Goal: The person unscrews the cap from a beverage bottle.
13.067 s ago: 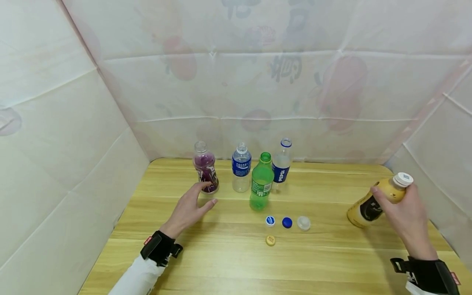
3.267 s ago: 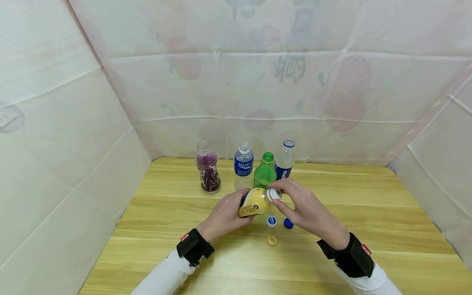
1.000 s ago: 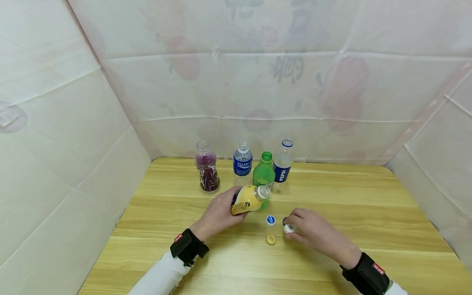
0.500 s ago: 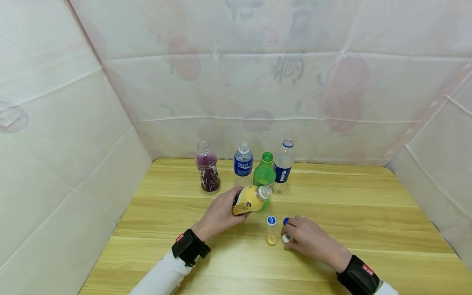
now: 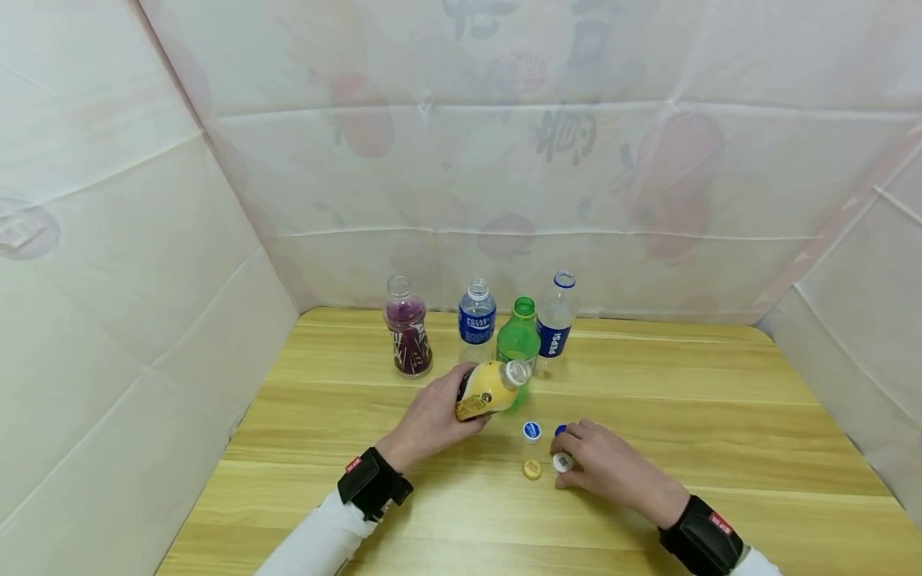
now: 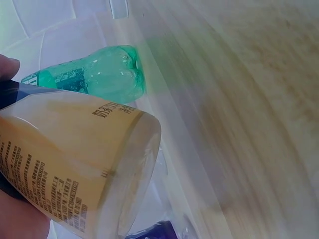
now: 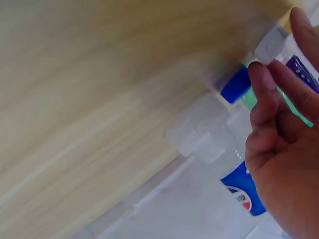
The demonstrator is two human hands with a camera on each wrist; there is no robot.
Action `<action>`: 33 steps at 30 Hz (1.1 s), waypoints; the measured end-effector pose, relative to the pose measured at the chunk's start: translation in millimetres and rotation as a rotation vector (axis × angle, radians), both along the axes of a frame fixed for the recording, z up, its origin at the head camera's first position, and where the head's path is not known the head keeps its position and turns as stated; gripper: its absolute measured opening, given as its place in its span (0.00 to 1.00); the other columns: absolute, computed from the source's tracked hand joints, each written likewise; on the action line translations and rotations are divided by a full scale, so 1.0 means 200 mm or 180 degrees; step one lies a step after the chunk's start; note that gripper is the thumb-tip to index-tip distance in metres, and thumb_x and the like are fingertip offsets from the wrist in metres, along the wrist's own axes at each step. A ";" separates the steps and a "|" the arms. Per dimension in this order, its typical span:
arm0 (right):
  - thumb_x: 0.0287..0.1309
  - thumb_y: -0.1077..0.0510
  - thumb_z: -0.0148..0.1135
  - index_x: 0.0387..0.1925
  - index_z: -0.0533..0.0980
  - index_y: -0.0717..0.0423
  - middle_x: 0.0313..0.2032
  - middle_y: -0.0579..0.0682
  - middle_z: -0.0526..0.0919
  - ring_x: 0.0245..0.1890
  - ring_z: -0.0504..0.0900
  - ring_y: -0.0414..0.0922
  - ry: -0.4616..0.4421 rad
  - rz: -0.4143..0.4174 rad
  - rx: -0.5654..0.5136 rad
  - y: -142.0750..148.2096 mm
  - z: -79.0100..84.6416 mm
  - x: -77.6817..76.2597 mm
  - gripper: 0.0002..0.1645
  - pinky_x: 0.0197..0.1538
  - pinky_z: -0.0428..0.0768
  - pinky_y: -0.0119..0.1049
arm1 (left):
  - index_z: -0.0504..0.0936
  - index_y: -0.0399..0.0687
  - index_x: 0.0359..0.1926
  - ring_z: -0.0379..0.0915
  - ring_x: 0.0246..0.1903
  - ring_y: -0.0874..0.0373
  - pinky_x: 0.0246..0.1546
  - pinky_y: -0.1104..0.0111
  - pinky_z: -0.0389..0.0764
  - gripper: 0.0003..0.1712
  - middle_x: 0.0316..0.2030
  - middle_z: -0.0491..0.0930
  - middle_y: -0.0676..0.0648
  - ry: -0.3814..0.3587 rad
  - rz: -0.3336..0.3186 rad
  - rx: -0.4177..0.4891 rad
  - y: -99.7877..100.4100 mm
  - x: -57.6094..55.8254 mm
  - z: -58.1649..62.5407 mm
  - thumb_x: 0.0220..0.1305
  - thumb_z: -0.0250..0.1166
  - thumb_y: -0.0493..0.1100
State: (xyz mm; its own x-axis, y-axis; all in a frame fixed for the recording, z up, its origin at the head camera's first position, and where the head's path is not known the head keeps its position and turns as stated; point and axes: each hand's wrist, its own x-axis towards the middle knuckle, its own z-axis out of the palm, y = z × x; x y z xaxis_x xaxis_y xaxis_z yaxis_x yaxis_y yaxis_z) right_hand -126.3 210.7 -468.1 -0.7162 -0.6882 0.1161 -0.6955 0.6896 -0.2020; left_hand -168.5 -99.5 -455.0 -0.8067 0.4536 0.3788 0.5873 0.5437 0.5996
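My left hand [image 5: 428, 416] grips a yellow drink bottle [image 5: 490, 390], tilted with its uncapped mouth toward the right. The lower part of this bottle [image 6: 75, 154] fills much of the left wrist view. My right hand [image 5: 605, 464] is low over the table, thumb and fingertips either side of a white bottle cap [image 5: 563, 462]. In the right wrist view a small gap shows between the thumb [image 7: 303, 30] and the white cap [image 7: 271, 45]. Just behind it is a blue cap [image 5: 561, 430], partly covered by the fingers. A blue-and-white cap [image 5: 531, 432] and a yellow cap [image 5: 531, 470] lie to the left.
Uncapped bottles stand along the back: a purple one [image 5: 409, 344], a Pocari Sweat one [image 5: 477, 324], a green one [image 5: 517, 340] and a Pepsi one [image 5: 553, 336]. The wooden table [image 5: 720, 416] ends at white cloth walls [image 5: 432, 184].
The white cap came off the yellow bottle and was lowered to the table by the right hand. The right thumb now stands slightly off it. The left hand keeps the bottle nearly still.
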 end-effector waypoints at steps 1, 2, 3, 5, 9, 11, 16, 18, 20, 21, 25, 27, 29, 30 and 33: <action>0.54 0.45 0.79 0.43 0.83 0.53 0.38 0.42 0.80 0.37 0.74 0.36 -0.0005 -0.0006 -0.0044 0.00 0.02 0.00 0.22 0.41 0.81 0.36 | 0.68 0.41 0.69 0.82 0.51 0.48 0.53 0.54 0.84 0.47 0.54 0.82 0.40 0.0020 -0.0003 -0.0005 0.00 0.00 0.00 0.51 0.83 0.41; 0.55 0.46 0.79 0.44 0.83 0.54 0.38 0.43 0.80 0.37 0.75 0.36 -0.0009 -0.0024 -0.0098 0.00 0.04 0.00 0.22 0.40 0.81 0.35 | 0.68 0.40 0.69 0.82 0.51 0.48 0.53 0.54 0.84 0.47 0.54 0.82 0.40 0.0033 -0.0002 -0.0007 0.00 0.00 0.00 0.51 0.82 0.41; 0.55 0.46 0.78 0.45 0.83 0.55 0.38 0.43 0.81 0.37 0.76 0.37 0.0013 -0.0032 -0.0154 0.00 0.06 0.00 0.22 0.40 0.81 0.35 | 0.68 0.40 0.68 0.82 0.50 0.48 0.53 0.54 0.84 0.47 0.53 0.83 0.40 0.0045 -0.0003 -0.0002 0.00 0.01 0.00 0.51 0.82 0.42; 0.57 0.47 0.77 0.47 0.83 0.57 0.38 0.44 0.81 0.37 0.77 0.38 0.0118 -0.0064 -0.0294 0.00 0.11 0.01 0.23 0.39 0.82 0.35 | 0.67 0.38 0.68 0.83 0.50 0.48 0.52 0.54 0.85 0.47 0.53 0.83 0.39 0.0062 -0.0011 0.0011 0.01 0.02 0.01 0.52 0.82 0.43; 0.58 0.51 0.77 0.52 0.81 0.56 0.42 0.43 0.83 0.40 0.80 0.39 0.0337 -0.0229 -0.0810 -0.01 0.20 0.00 0.24 0.40 0.83 0.36 | 0.66 0.36 0.68 0.83 0.50 0.48 0.52 0.54 0.84 0.48 0.53 0.82 0.39 0.0013 -0.0033 0.0103 0.03 0.04 0.02 0.52 0.82 0.44; 0.58 0.53 0.77 0.56 0.79 0.57 0.46 0.44 0.83 0.43 0.80 0.40 0.0410 -0.0289 -0.1157 -0.03 0.23 0.00 0.27 0.41 0.83 0.37 | 0.65 0.36 0.69 0.82 0.51 0.47 0.54 0.53 0.84 0.49 0.54 0.82 0.38 -0.0068 -0.0054 0.0167 0.05 0.05 0.02 0.52 0.82 0.44; 0.59 0.57 0.76 0.64 0.72 0.63 0.55 0.53 0.83 0.52 0.82 0.47 0.0365 -0.0186 -0.1930 -0.11 0.26 0.00 0.35 0.48 0.83 0.38 | 0.62 0.37 0.71 0.80 0.54 0.47 0.58 0.53 0.82 0.51 0.58 0.79 0.38 -0.0276 -0.0155 0.0310 0.11 0.10 0.04 0.53 0.81 0.42; 0.59 0.57 0.76 0.67 0.70 0.63 0.58 0.55 0.82 0.54 0.81 0.49 0.0231 -0.0147 -0.2147 -0.14 0.26 0.00 0.38 0.51 0.83 0.37 | 0.61 0.36 0.71 0.80 0.55 0.47 0.58 0.54 0.81 0.50 0.58 0.79 0.38 -0.0277 -0.0219 0.0368 0.13 0.11 0.04 0.53 0.80 0.39; 0.58 0.58 0.77 0.69 0.68 0.62 0.61 0.56 0.81 0.57 0.81 0.50 0.0067 -0.0150 -0.2315 -0.17 0.26 0.00 0.41 0.54 0.82 0.37 | 0.61 0.35 0.70 0.79 0.55 0.47 0.60 0.54 0.80 0.49 0.58 0.78 0.37 -0.0235 -0.0280 0.0432 0.15 0.12 0.04 0.54 0.79 0.37; 0.57 0.59 0.77 0.70 0.67 0.61 0.62 0.56 0.80 0.58 0.81 0.50 -0.0009 -0.0164 -0.2366 -0.18 0.26 0.01 0.43 0.55 0.82 0.37 | 0.60 0.35 0.70 0.79 0.55 0.47 0.60 0.54 0.80 0.48 0.58 0.78 0.37 -0.0206 -0.0302 0.0460 0.16 0.13 0.04 0.54 0.79 0.36; 0.55 0.60 0.78 0.72 0.64 0.61 0.65 0.57 0.78 0.60 0.80 0.49 -0.0182 -0.0258 -0.2460 -0.23 0.27 0.02 0.47 0.58 0.82 0.41 | 0.58 0.36 0.72 0.78 0.58 0.47 0.62 0.53 0.78 0.49 0.60 0.77 0.36 -0.0140 -0.0379 0.0548 0.19 0.13 0.05 0.57 0.78 0.35; 0.54 0.59 0.79 0.73 0.63 0.61 0.65 0.57 0.77 0.59 0.80 0.49 -0.0218 -0.0300 -0.2476 -0.26 0.27 0.03 0.49 0.59 0.82 0.44 | 0.55 0.37 0.74 0.76 0.60 0.46 0.64 0.53 0.77 0.51 0.62 0.75 0.35 -0.0109 -0.0410 0.0558 0.20 0.13 0.05 0.58 0.78 0.36; 0.52 0.60 0.80 0.72 0.63 0.63 0.65 0.58 0.77 0.59 0.81 0.50 -0.0217 -0.0338 -0.2487 -0.27 0.27 0.03 0.50 0.60 0.82 0.47 | 0.51 0.38 0.76 0.75 0.62 0.44 0.65 0.53 0.76 0.54 0.64 0.73 0.33 -0.0080 -0.0423 0.0562 0.21 0.13 0.05 0.59 0.78 0.37; 0.52 0.60 0.80 0.73 0.63 0.63 0.65 0.58 0.77 0.59 0.81 0.50 -0.0216 -0.0361 -0.2490 -0.28 0.27 0.03 0.51 0.60 0.82 0.48 | 0.49 0.38 0.77 0.74 0.63 0.44 0.65 0.53 0.75 0.56 0.65 0.72 0.33 -0.0064 -0.0425 0.0555 0.21 0.13 0.04 0.59 0.78 0.37; 0.51 0.62 0.80 0.72 0.63 0.65 0.65 0.59 0.77 0.59 0.81 0.51 -0.0244 -0.0406 -0.2527 -0.30 0.28 0.03 0.51 0.60 0.81 0.52 | 0.44 0.40 0.80 0.73 0.64 0.43 0.66 0.53 0.75 0.61 0.66 0.71 0.32 -0.0074 -0.0403 0.0574 0.22 0.13 0.04 0.59 0.78 0.38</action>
